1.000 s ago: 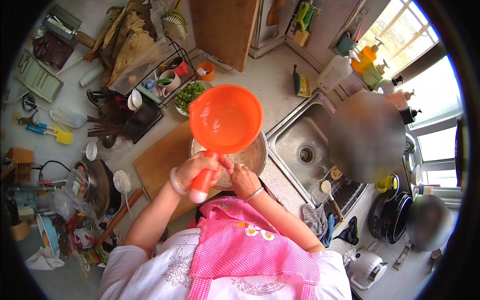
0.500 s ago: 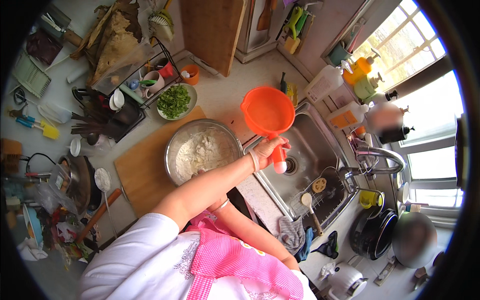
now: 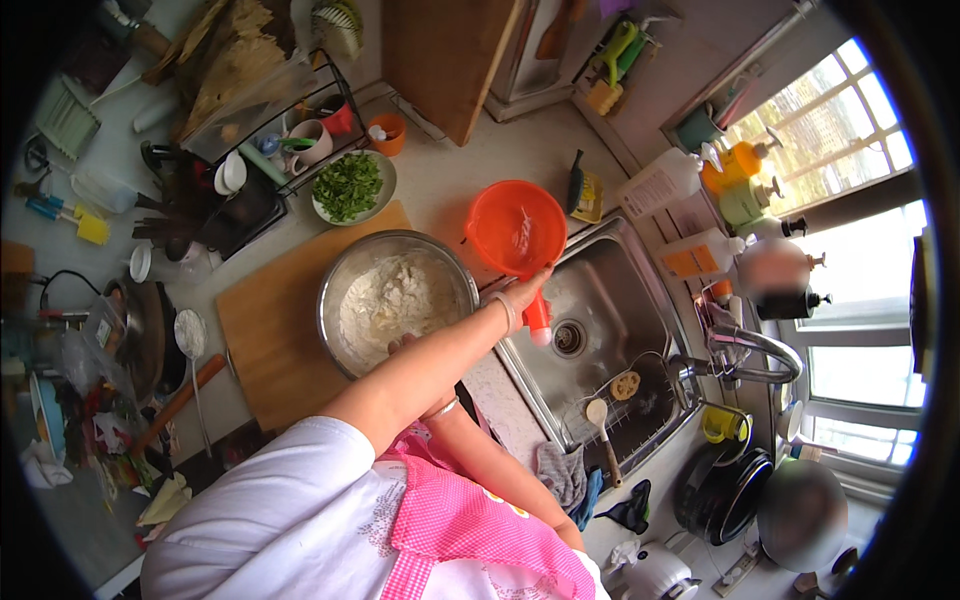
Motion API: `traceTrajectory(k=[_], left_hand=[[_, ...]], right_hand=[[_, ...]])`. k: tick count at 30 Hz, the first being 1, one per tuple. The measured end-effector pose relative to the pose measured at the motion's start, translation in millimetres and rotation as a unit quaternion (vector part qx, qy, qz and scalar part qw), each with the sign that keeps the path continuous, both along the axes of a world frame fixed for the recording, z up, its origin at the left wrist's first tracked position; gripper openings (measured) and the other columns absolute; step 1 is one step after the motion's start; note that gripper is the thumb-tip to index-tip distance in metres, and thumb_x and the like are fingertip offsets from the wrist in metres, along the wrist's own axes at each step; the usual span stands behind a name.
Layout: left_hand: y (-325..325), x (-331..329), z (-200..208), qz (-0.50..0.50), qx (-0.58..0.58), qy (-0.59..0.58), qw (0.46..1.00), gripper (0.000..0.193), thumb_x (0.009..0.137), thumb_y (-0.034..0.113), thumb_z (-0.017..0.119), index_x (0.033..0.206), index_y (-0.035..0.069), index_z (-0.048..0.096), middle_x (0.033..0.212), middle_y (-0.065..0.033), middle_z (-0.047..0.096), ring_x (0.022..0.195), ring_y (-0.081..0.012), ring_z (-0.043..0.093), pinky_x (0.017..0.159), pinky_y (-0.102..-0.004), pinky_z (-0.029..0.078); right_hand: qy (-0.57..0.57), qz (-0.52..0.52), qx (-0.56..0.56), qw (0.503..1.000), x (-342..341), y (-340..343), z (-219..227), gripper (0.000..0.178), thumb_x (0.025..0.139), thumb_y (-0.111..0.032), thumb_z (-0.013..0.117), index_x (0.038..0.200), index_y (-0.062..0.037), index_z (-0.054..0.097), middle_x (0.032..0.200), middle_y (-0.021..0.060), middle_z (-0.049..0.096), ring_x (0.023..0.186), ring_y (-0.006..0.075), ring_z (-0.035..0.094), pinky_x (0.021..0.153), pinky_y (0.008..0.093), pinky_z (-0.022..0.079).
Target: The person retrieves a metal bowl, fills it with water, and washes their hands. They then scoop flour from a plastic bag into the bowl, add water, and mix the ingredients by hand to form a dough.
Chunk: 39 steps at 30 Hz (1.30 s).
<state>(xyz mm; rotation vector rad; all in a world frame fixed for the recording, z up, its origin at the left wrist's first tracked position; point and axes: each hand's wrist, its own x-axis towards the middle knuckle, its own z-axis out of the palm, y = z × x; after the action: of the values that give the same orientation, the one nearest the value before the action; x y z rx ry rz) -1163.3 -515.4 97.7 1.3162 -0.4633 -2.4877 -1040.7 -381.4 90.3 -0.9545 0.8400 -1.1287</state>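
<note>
My left hand (image 3: 522, 295) is on the handle of an orange water dipper (image 3: 517, 228), whose round bowl is at the counter between the mixing bowl and the sink. My left forearm crosses over the right one. A steel mixing bowl (image 3: 325, 300) stands on a wooden board (image 3: 265, 345), with lumpy, pale flour (image 3: 395, 295) inside. At its near side my right hand (image 3: 403, 343) shows only a few fingertips over the flour; the left forearm hides the rest, so its grip is unclear.
Right of the dipper is a steel sink (image 3: 600, 290) holding a rack and a wooden-handled brush (image 3: 603, 430). A plate of chopped greens (image 3: 348, 188) stands behind the mixing bowl. Left of the board lie a floury ladle (image 3: 190, 335) and an orange-brown rod (image 3: 185, 395). Bottles line the window side.
The dipper has come down and to the left, away from over the sink's edge, with my left hand on its handle. My right hand stays at the mixing bowl.
</note>
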Motion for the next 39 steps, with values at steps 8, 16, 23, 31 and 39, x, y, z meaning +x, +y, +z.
traceTrajectory(k=[8,16,23,31,39], left_hand=[[26,82,79,-0.099,-0.290,-0.081,0.949,0.055,0.080,0.030,0.071,0.125,0.007,0.050,0.130,-0.0132,0.049,0.115,-0.0228,0.051,0.093,-0.0356,0.043],[-5,309,48,0.110,-0.563,-0.466,0.673,0.014,0.086,0.016,0.060,0.087,0.002,0.059,0.059,-0.0099,0.050,0.053,-0.0186,0.049,0.052,-0.0342,0.040],[-9,320,27,0.135,-0.473,-0.269,0.828,0.021,0.091,0.018,0.053,0.094,-0.002,0.060,0.070,-0.0042,0.057,0.066,-0.0085,0.047,0.061,-0.0262,0.042],[-10,322,16,0.136,-0.502,-0.319,0.792,0.022,0.089,0.017,0.053,0.094,-0.003,0.060,0.071,-0.0077,0.058,0.066,-0.0100,0.051,0.061,-0.0274,0.043],[-7,317,20,0.213,-0.493,-0.394,0.746,0.023,0.086,0.018,0.058,0.099,-0.001,0.063,0.080,-0.0167,0.063,0.068,-0.0257,0.059,0.063,-0.0349,0.045]], right_hand=[[0.607,-0.041,-0.085,0.789,-20,-36,-85,0.037,0.090,-0.028,0.045,0.122,-0.0088,0.047,0.117,0.0130,0.051,0.105,0.0286,0.050,0.094,0.0364,0.040],[0.705,-0.044,0.007,0.707,-6,-148,59,0.045,0.076,-0.028,0.067,0.110,-0.0030,0.052,0.107,0.0169,0.056,0.101,0.0373,0.054,0.082,0.0434,0.047],[0.717,0.080,-0.076,0.689,74,-154,48,0.035,0.080,-0.032,0.049,0.104,-0.0085,0.059,0.107,0.0157,0.058,0.108,0.0408,0.051,0.092,0.0532,0.040],[0.723,0.260,-0.264,0.583,10,-134,51,0.033,0.072,-0.017,0.060,0.105,-0.0193,0.065,0.125,0.0098,0.047,0.119,0.0343,0.045,0.098,0.0510,0.038],[0.749,0.119,0.030,0.651,-28,-107,28,0.032,0.079,-0.015,0.048,0.109,-0.0023,0.053,0.092,0.0285,0.061,0.091,0.0457,0.059,0.083,0.0508,0.047]])
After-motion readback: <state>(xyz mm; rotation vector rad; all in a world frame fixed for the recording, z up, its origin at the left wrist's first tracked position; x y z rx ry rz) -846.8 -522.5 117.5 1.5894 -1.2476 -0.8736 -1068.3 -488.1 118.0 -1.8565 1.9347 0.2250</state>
